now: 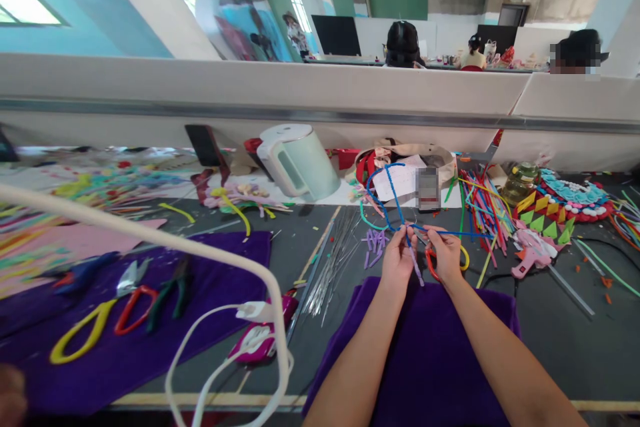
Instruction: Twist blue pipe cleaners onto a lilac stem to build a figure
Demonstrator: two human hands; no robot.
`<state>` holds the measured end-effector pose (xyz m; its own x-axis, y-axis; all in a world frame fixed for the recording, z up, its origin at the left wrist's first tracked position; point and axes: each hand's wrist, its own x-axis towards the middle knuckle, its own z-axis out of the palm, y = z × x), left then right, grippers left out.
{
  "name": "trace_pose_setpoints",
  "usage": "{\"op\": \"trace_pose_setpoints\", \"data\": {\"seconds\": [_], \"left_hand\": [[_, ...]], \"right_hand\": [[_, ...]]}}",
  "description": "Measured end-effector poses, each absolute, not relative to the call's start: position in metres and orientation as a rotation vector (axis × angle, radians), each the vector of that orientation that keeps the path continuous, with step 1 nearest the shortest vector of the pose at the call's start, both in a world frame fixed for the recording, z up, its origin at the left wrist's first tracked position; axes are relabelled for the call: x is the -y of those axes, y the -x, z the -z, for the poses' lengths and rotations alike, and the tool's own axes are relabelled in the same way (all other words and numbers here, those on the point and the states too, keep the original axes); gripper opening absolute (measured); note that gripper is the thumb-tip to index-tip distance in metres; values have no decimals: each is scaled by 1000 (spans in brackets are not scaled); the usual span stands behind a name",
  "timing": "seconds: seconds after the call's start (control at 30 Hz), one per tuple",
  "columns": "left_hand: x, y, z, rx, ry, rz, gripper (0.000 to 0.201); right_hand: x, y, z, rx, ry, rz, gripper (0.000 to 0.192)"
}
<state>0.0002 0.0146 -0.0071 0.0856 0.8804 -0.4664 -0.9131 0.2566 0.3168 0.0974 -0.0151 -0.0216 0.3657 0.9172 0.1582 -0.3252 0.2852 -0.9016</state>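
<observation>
My left hand (399,255) and my right hand (445,254) meet above a purple cloth (425,360) at the table's middle. Both pinch a blue pipe cleaner (395,197) bent into a loop that rises away from me. A short purple pipe cleaner (416,265) hangs from my left fingers where the blue strands cross. Under my right hand lie red-handled scissors (431,265); whether the hand touches them I cannot tell.
A white kettle (299,161) stands behind, with a bundle of thin wires (333,267) and cut purple bits (375,240) nearby. Coloured pipe cleaners (483,210), a pink glue gun (530,255), scissors and pliers (125,300) and white cables (225,340) surround me. People sit beyond the partition.
</observation>
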Motion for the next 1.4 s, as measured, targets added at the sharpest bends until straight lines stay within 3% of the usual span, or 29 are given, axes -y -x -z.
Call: {"op": "trace_pose_setpoints", "data": {"seconds": [0.33, 0.5, 0.9, 1.4], "left_hand": [[-2, -15, 8, -654, -210, -1286, 5], [4, -21, 12, -683, -362, -1311, 17], [8, -24, 9, -761, -513, -1289, 28], [2, -17, 15, -810, -542, -1239, 28]], "right_hand": [[6, -111, 24, 426, 693, -1224, 19], [9, -108, 19, 449, 700, -1263, 22], [7, -109, 22, 510, 770, -1241, 19], [3, -110, 29, 625, 828, -1178, 24]]}}
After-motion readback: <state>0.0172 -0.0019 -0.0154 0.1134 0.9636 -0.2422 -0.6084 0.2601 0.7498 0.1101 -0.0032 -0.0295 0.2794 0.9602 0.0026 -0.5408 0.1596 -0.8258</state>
